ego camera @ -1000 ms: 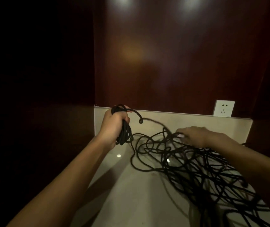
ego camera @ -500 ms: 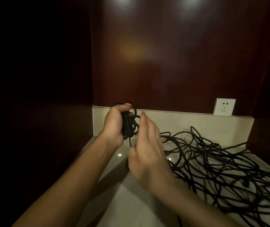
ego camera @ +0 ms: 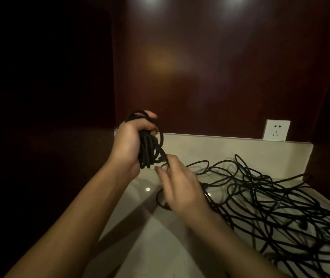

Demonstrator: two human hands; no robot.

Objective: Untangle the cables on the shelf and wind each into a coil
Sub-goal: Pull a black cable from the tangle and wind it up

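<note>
Black coil (ego camera: 150, 151) gripped in left hand (ego camera: 129, 143); right hand (ego camera: 182, 189) blurred, grasp unclear; cable tangle (ego camera: 270, 201) on shelf (ego camera: 160, 247).

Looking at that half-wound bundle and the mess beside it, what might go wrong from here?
The left hand grips a thick coil, and its loops may slip loose as more is added. The strand feeding past the right hand runs into the tangled cables, so pulling may tighten a snarl. That pile lies near the shelf edge on the right and may get dragged off.
</note>
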